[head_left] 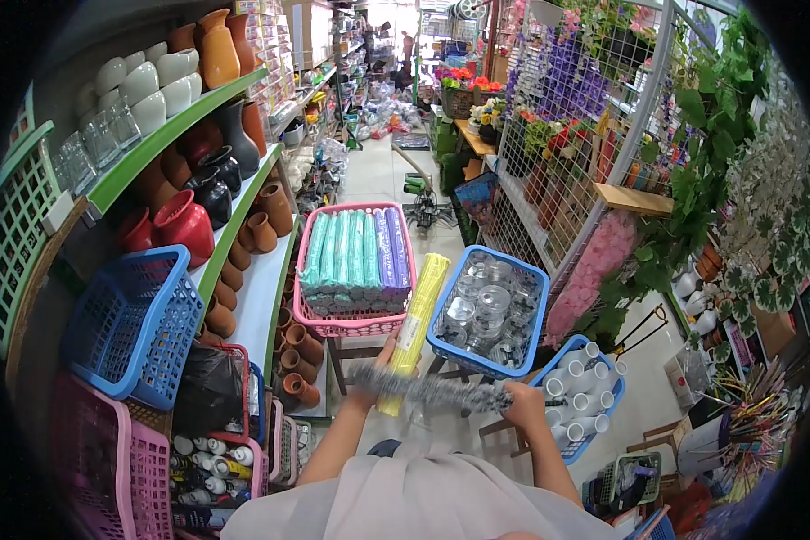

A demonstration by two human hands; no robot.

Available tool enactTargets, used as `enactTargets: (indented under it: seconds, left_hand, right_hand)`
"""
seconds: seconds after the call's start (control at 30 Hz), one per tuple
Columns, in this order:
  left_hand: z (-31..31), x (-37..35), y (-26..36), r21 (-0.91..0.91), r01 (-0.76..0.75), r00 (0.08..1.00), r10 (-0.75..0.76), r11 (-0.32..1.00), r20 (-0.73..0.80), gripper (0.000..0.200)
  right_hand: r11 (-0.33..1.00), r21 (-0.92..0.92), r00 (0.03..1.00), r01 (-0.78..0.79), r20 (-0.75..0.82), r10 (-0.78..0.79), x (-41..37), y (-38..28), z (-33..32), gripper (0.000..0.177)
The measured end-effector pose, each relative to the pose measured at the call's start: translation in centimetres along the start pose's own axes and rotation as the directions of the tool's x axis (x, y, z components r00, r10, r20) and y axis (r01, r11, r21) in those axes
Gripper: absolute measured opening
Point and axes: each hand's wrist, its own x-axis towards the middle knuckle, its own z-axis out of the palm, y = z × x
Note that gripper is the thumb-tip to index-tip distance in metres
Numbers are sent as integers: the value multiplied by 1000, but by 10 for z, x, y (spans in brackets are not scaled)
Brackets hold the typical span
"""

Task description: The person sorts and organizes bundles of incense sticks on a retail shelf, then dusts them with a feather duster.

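My left hand point(388, 351) is wrapped round a long, narrow yellow pack point(426, 292) in clear plastic, with a pale label on it. It is held tilted in front of me, between two baskets. In my right hand point(524, 405) is the dark handle end of a grey fluffy duster point(441, 392). The duster, blurred by motion, lies across the lower part of the yellow pack and hides part of my left hand. Just beyond stands a pink basket point(308, 317) of turquoise packs point(346, 247) and purple packs point(393, 243).
A blue basket point(537, 315) of clear round containers point(490, 301) stands right of the yellow pack. Nearer is another blue basket point(614, 400) with white cups point(578, 396). Shelves of pots point(211, 198) line the left; a wire grid point(567, 117) with artificial flowers borders the right.
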Motion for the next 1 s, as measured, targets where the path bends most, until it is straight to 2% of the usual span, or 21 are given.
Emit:
enactTargets:
  seconds: [0.07, 0.1, 0.13, 0.2, 0.27, 0.33, 0.37, 0.43, 0.47, 0.5, 0.53, 0.57, 0.6, 0.63, 0.73, 0.77, 0.8, 0.87, 0.9, 0.93, 1.0]
  left_hand:
    - [19, -8, 6, 224, -50, 986, 84, 973, -145, 49]
    - [28, -11, 10, 192, -93, 991, 109, 977, -72, 48]
    - [24, -11, 9, 193, -99, 991, 116, 976, -74, 48]
    - [14, -11, 6, 295, -114, 973, 167, 949, -162, 48]
    - [23, -12, 14, 431, -178, 973, 225, 884, -60, 51]
    - [31, -17, 14, 334, -97, 962, 174, 938, -209, 55]
    - [33, -18, 16, 335, -122, 973, 179, 934, -145, 56]
    - [19, -15, 15, 305, -95, 980, 142, 948, -137, 54]
    - [10, -13, 12, 275, -66, 987, 104, 959, -125, 52]
    - [10, -17, 8, 270, -108, 972, 159, 957, -174, 50]
    - [48, -26, 15, 501, -149, 945, 272, 853, -180, 53]
    - [27, -21, 12, 391, -107, 961, 195, 914, -194, 54]
    - [6, -17, 9, 273, -59, 973, 116, 960, -198, 55]
    - [24, -14, 16, 257, -46, 971, 104, 965, -217, 54]
    - [42, -17, 16, 266, -105, 980, 146, 958, -139, 53]
    - [17, -7, 11, 232, -57, 982, 96, 971, -161, 58]
    - [23, -5, 11, 234, -53, 983, 92, 971, -159, 58]
    - [37, -1, 10, 193, -188, 967, 216, 963, -137, 58]
    - [28, -6, 18, 92, 77, 961, -49, 993, -274, 56]
    - [24, -5, 15, 92, 83, 960, -55, 992, -274, 56]
    - [29, -4, 13, 268, -79, 992, 102, 960, -74, 53]
  right_hand:
    - [1000, 23, 1000, 16, 5, -16, 3, -2, 2, 29]
    - [993, 72, 995, -92, -33, 94, 5, -6, 4, 30]
    - [973, 126, 976, -195, -68, 205, 7, -9, 6, 31]
    - [984, 56, 986, -166, -14, 167, 7, -5, 5, 32]
    - [992, -10, 990, 122, 76, -121, 9, -11, -8, 24]
    - [997, -14, 996, 77, 40, -76, 11, -20, -11, 22]
    - [999, 44, 1000, -8, 20, 7, 12, -21, -6, 24]
    - [971, 164, 984, -172, -10, 176, 13, -20, 0, 29]
    - [971, 164, 984, -173, -12, 177, 13, -18, -2, 29]
    - [991, 132, 1000, 9, 21, -11, 12, -14, -5, 31]
    - [975, 107, 978, 193, 60, -200, 13, -11, -7, 33]
    - [975, 108, 978, 193, 60, -200, 14, -11, -6, 33]
    - [993, 118, 998, 15, 51, -21, 16, -11, -3, 30]
    - [978, 129, 986, -165, 44, 161, 17, -10, -1, 27]
    - [980, 177, 995, -94, -5, 97, 12, -10, 5, 26]
    - [989, 127, 997, 77, 18, -80, 10, -10, 2, 24]
    - [989, 128, 997, 73, 15, -75, 10, -10, -2, 24]
    - [991, 53, 989, 120, 80, -124, 10, -9, -6, 24]
    - [998, 45, 995, -38, 91, 34, 13, -11, -5, 23]
    - [998, 45, 995, -44, 91, 40, 11, -10, 1, 23]
    - [958, 188, 972, -217, -44, 229, 10, -9, 11, 23]
